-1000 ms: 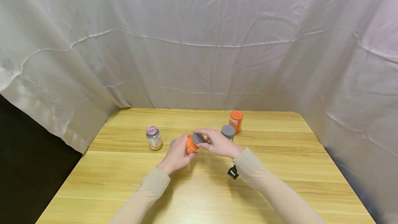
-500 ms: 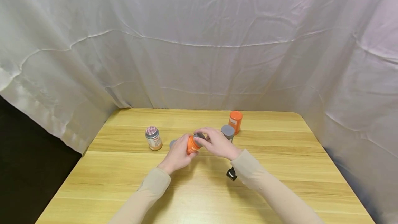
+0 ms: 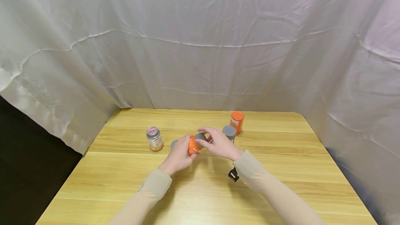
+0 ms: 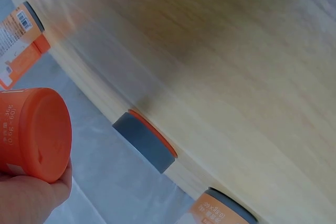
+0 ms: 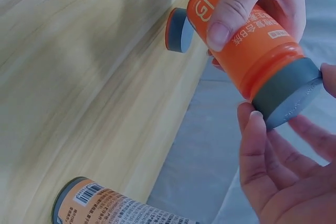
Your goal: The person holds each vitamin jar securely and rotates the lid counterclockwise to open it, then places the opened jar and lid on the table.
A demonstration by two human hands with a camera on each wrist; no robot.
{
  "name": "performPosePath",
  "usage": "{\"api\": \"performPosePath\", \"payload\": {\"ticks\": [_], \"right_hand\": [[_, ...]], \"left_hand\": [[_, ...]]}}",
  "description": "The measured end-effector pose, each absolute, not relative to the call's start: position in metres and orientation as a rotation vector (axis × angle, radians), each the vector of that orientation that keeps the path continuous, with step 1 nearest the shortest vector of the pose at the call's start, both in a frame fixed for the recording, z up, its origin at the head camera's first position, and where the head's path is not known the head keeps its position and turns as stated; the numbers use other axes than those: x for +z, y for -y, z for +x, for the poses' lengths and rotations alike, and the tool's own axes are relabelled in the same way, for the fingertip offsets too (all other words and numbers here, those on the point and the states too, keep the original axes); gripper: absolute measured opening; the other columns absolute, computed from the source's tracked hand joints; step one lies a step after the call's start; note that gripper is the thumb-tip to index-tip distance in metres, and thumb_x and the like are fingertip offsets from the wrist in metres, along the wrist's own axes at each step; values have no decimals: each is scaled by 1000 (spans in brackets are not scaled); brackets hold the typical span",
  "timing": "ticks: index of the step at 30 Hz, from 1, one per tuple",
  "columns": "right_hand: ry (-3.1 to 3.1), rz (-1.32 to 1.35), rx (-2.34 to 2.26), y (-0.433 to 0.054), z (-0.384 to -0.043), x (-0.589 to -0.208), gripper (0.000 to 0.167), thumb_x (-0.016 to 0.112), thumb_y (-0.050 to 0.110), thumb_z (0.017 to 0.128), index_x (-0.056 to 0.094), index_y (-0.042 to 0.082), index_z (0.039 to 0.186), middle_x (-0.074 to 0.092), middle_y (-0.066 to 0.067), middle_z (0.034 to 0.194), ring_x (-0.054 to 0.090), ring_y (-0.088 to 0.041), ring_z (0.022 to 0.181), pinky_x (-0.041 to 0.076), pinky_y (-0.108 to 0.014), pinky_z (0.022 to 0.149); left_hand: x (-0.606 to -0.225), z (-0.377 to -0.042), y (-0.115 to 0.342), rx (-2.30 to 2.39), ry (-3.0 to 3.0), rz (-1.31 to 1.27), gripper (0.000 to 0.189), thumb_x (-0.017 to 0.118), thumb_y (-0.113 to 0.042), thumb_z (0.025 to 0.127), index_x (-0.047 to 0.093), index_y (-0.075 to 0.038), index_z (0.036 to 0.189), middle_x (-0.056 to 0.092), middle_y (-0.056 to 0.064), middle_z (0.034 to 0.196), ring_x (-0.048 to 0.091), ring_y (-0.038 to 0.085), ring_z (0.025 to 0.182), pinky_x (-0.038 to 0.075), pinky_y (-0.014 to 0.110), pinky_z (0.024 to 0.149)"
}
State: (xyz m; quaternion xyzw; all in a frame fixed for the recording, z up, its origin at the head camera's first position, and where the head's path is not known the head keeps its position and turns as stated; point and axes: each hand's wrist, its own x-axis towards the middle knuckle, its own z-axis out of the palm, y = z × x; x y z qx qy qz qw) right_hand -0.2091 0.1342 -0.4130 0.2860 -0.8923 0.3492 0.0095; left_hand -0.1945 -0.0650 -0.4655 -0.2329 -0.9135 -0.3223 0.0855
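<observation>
My left hand (image 3: 178,155) grips an orange bottle (image 3: 192,147) round its body, tilted and held above the table, its lid end toward the right. In the right wrist view the thumb lies across the printed side. The fingers and thumb of my right hand (image 3: 220,145) pinch the rim of the bottle's grey lid (image 5: 289,93), which sits on the bottle. A loose grey lid (image 5: 179,31) with an orange edge lies flat on the table behind the left hand. The left wrist view shows the bottle's smooth orange base.
A jar (image 3: 155,139) with a grey lid and patterned top stands at the left. Behind the right hand stand a grey-lidded jar (image 3: 229,132), partly hidden, and an orange container (image 3: 237,122). A black object (image 3: 233,174) shows by the right sleeve. Grey curtains (image 3: 200,61) enclose the table (image 3: 200,197).
The right fingers have shifted slightly round the grey lid, and the thumb now lies further over it. The bottle stays in the left hand at nearly the same place.
</observation>
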Motion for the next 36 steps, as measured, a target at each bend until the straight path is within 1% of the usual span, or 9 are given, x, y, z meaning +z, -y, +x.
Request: {"api": "performPosePath", "payload": {"ticks": [3, 6, 9, 12, 15, 21, 26, 36], "right_hand": [[2824, 845, 1088, -134, -209, -412, 45, 65, 36, 98, 59, 7, 132, 71, -11, 116, 66, -13, 78, 53, -22, 65], [2853, 821, 1081, -134, -209, -412, 41, 65, 39, 97, 62, 7, 123, 72, -8, 103, 67, -17, 77, 53, -23, 63], [2855, 830, 1066, -134, -210, -412, 38, 65, 40, 97, 64, 7, 116, 72, -5, 91, 66, -17, 74, 52, -23, 60], [2847, 842, 1044, -134, -210, -412, 38, 66, 40, 97, 65, 6, 114, 71, -4, 87, 65, -14, 71, 51, -23, 59], [2844, 849, 1034, -134, -209, -413, 40, 66, 40, 97, 65, 5, 117, 72, -5, 90, 64, -12, 71, 51, -22, 60], [2863, 875, 1074, -133, -207, -411, 44, 66, 37, 97, 62, 4, 126, 73, -10, 101, 64, -8, 71, 53, -22, 62], [2852, 912, 1104, -134, -207, -411, 46, 67, 32, 96, 59, 3, 131, 72, -12, 107, 63, -6, 68, 52, -21, 60], [2828, 957, 1171, -134, -208, -416, 51, 71, 25, 94, 55, 1, 137, 69, -14, 115, 64, -4, 68, 54, -21, 63]], "left_hand": [[-465, -194, 65, -969, 2723, -692, 54, 83, -21, 83, 53, -7, 126, 65, 4, 105, 60, 17, 93, 51, 40, 87], [-465, -194, 65, -965, 2718, -692, 52, 83, -21, 82, 54, -7, 124, 65, 3, 104, 60, 17, 92, 51, 40, 86], [-466, -194, 65, -960, 2715, -692, 51, 83, -20, 82, 54, -8, 122, 64, 3, 102, 60, 16, 91, 51, 39, 85], [-466, -194, 66, -956, 2715, -695, 52, 83, -20, 82, 54, -8, 123, 64, 3, 102, 60, 16, 91, 51, 38, 84], [-467, -195, 66, -951, 2715, -698, 53, 83, -21, 82, 54, -8, 124, 64, 4, 104, 60, 16, 93, 51, 37, 84], [-468, -194, 68, -945, 2721, -694, 54, 83, -21, 82, 53, -7, 126, 64, 3, 105, 60, 16, 95, 51, 37, 85], [-468, -193, 69, -956, 2723, -686, 54, 83, -20, 82, 54, -6, 126, 65, 3, 106, 60, 17, 95, 51, 39, 87], [-468, -193, 70, -948, 2742, -668, 54, 82, -21, 83, 53, -6, 126, 65, 4, 106, 60, 18, 95, 49, 40, 91]]}}
